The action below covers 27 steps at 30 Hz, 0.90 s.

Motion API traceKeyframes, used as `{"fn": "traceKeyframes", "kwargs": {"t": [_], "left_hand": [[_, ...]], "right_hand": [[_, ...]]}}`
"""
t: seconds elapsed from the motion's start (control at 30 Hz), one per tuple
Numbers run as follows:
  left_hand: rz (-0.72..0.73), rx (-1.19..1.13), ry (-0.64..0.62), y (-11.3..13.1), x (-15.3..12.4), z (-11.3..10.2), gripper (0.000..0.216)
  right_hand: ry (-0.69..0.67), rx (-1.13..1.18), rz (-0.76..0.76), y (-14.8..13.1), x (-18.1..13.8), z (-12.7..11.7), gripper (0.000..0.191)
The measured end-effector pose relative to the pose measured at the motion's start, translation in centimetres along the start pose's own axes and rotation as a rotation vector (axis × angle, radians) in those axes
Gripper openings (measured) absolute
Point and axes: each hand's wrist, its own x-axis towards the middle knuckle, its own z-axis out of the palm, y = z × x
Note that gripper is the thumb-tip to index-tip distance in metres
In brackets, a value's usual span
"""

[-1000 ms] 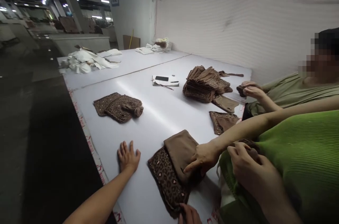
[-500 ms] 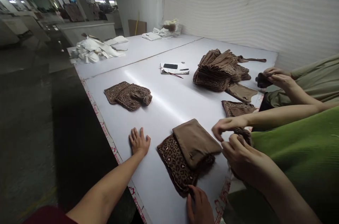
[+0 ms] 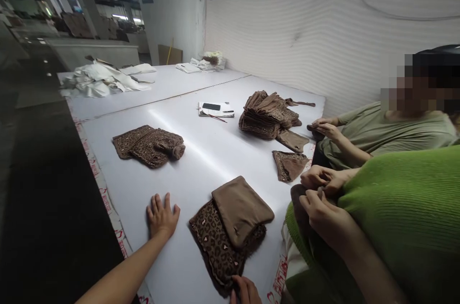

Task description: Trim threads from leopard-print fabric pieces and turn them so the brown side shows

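My left hand [image 3: 162, 215] lies flat on the white tabletop with its fingers spread, holding nothing. At the bottom edge of the view my right hand [image 3: 246, 290] is partly cut off, its fingers closed at the lower corner of a leopard-print fabric piece [image 3: 212, 234]. A plain brown fabric piece [image 3: 244, 210] lies folded over that print, and dark fuzzy edging shows beneath its right side. Beyond my left hand rests a small stack of leopard-print pieces [image 3: 149, 145], bunched at its right end.
A large pile of brown pieces [image 3: 268, 117] stands farther back, with a loose piece [image 3: 290, 165] before it. A notepad [image 3: 215, 110] carries a phone. White cloth [image 3: 100, 79] heaps at the far left. Two people sit along the right edge; the nearer, in a green sweater [image 3: 402, 198], handles dark fabric.
My view has shifted, so the table sits farther left and the seated people show more. Both my hands keep their places on the table and fabric. The nearer co-worker's hands have drawn closer to their body.
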Motion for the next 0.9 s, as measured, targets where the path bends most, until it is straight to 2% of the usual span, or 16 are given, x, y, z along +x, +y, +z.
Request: {"fn": "traceKeyframes", "kwargs": {"t": [0.1,0.2,0.3,0.37,0.47,0.63,0.8,0.9], "left_hand": [[0.003,0.012,0.006,0.0,0.0,0.1,0.051],[0.001,0.025,0.006,0.0,0.0,0.2,0.051],[-0.003,0.038,0.008,0.0,0.0,0.3,0.052],[-0.003,0.043,0.011,0.0,0.1,0.4,0.052],[-0.002,0.044,0.015,-0.1,0.1,0.5,0.052],[0.0,0.041,0.025,-0.1,0.1,0.7,0.051],[-0.006,0.035,0.031,-0.1,0.0,0.7,0.051],[-0.007,0.026,0.036,-0.1,0.0,0.7,0.051]], "right_hand": [[0.045,-0.027,-0.022,3.5,4.3,-3.9,0.032],[0.072,-0.035,-0.048,7.2,8.3,-8.4,0.028],[0.072,-0.024,-0.094,9.5,10.6,-11.8,0.023],[0.067,-0.015,-0.125,10.0,11.2,-13.0,0.021],[0.056,-0.005,-0.169,9.7,11.7,-13.5,0.022],[0.038,-0.028,-0.215,9.2,12.3,-12.7,0.025],[-0.046,-0.09,-0.293,10.7,13.0,-12.4,0.023],[-0.129,-0.141,-0.375,10.4,12.8,-10.9,0.023]]}}
